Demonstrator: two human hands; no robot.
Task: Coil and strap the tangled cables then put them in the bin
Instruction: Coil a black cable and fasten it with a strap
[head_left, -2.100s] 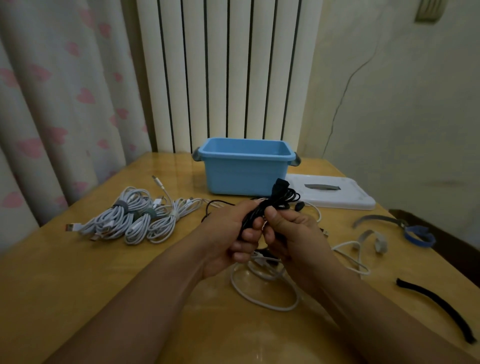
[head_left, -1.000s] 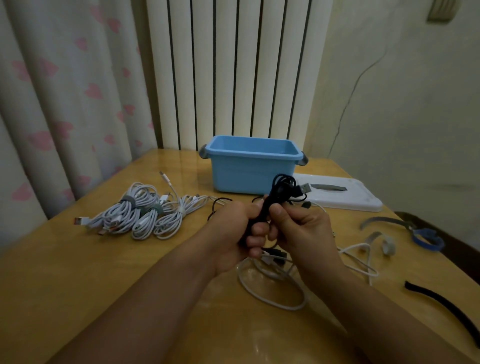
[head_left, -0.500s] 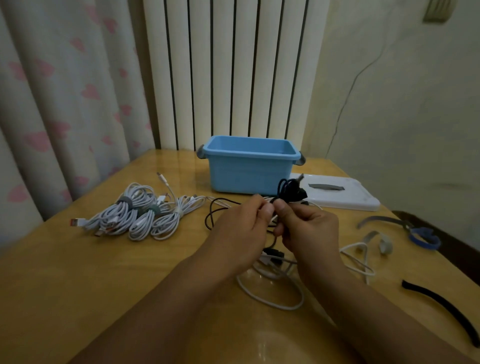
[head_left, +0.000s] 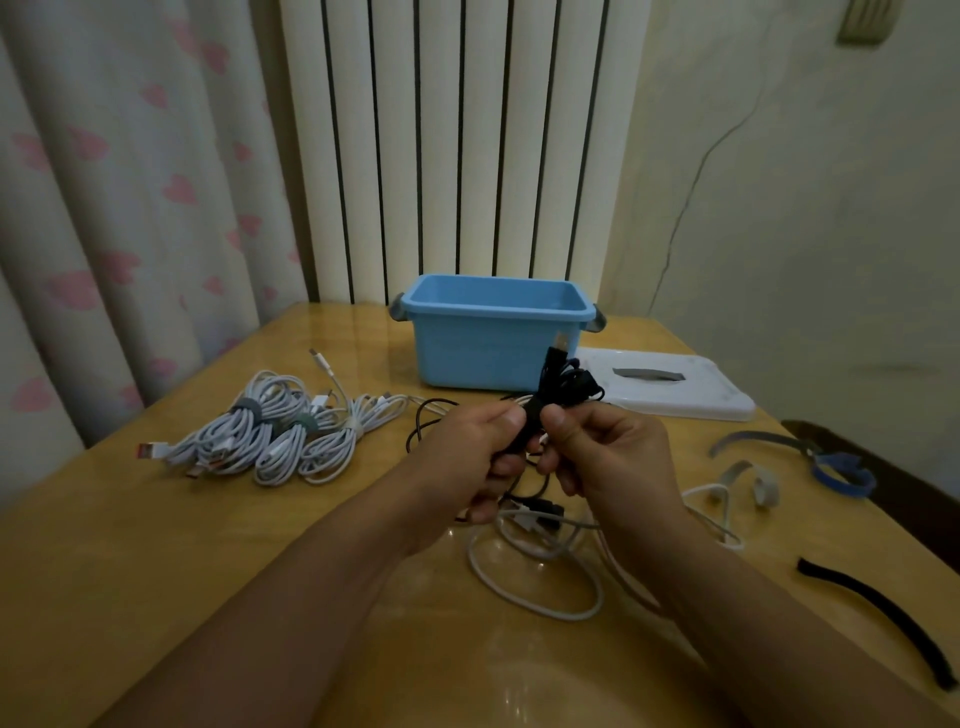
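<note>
A coiled black cable (head_left: 558, 382) stands upright between my hands, its USB plug pointing up in front of the blue bin (head_left: 493, 332). My left hand (head_left: 467, 457) grips the lower part of the coil. My right hand (head_left: 602, 457) pinches it just below the loops. Part of the black cable trails left onto the table. Under my hands lies a loose tangle of white cable (head_left: 535, 577). Three white coils with straps (head_left: 275, 431) lie at the left.
A white lid (head_left: 670, 387) lies right of the bin. Loose straps lie at the right: grey (head_left: 753, 441), blue (head_left: 841, 475), white (head_left: 763, 483) and a long black one (head_left: 883, 618). The wooden table (head_left: 156, 571) ends near the curtain and radiator.
Both hands have kept hold of the black coil. It dipped toward the table half a second ago and now stands raised again, with the plug pointing up.
</note>
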